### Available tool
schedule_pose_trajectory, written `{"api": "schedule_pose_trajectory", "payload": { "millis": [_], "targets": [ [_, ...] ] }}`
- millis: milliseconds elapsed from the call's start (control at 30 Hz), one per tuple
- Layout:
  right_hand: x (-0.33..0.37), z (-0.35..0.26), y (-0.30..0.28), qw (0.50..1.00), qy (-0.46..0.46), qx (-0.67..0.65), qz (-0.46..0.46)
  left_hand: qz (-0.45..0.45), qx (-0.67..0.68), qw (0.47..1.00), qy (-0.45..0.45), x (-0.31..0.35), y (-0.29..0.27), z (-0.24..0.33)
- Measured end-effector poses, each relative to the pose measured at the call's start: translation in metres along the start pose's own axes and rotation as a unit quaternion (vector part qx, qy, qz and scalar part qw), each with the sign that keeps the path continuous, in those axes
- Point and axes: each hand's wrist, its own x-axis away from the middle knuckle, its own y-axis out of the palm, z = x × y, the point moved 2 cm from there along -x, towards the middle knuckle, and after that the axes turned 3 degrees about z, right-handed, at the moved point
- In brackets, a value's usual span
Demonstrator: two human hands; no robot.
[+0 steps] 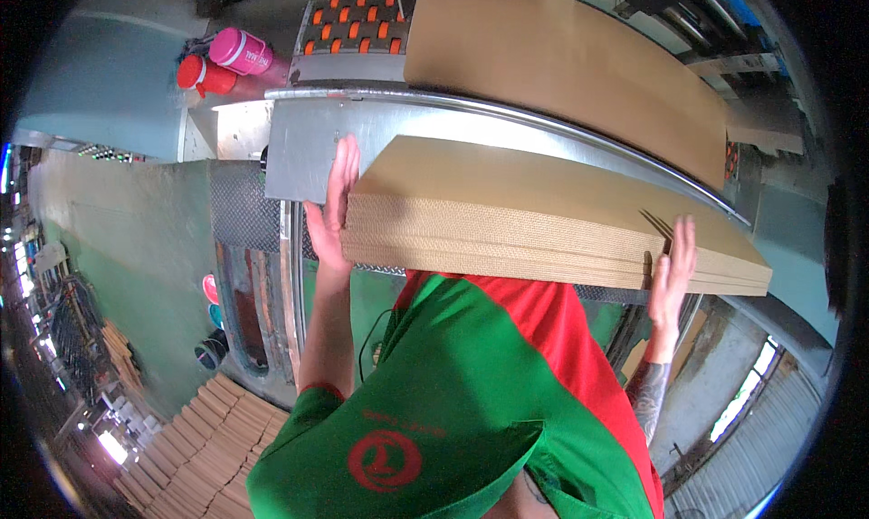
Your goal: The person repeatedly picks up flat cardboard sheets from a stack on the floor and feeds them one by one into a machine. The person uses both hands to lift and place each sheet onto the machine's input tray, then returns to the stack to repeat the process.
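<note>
In front of my body a thick stack of corrugated cardboard sheets (507, 234) lies across the metal table (312, 143), its fluted edges toward me. My left hand (335, 207) is upright with fingers stretched out, its palm flat along the stack's left end. Toward the right, my right hand (673, 270) stands with extended fingers at the stack's near edge. Beside its fingertips, a few sheet corners stick up slightly from the top. Neither hand wraps round the cardboard.
Beyond the table's metal rail, a large cardboard sheet (561, 76) lies by a conveyor with orange rollers (358, 26). A pink jug (242, 51) and a red jug (205, 76) stand far left. Bundled cardboard (199, 447) is stacked on the floor at lower left.
</note>
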Motion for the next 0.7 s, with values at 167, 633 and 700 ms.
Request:
{"api": "schedule_pose_trajectory", "payload": {
  "millis": [167,633,700],
  "targets": [
    [-0.001,0.017,0.02,0.999,-0.016,0.034,0.022,0.02,0.113,0.993,-0.035,-0.02,0.018,-0.004],
    [-0.095,0.06,0.019,0.986,0.019,0.117,0.119,-0.128,0.013,0.991,0.03,-0.131,0.045,-0.006],
    [-0.107,0.059,0.017,0.992,0.032,0.109,0.064,-0.126,0.053,0.99,0.019,-0.138,0.054,-0.006]
  ]
}}
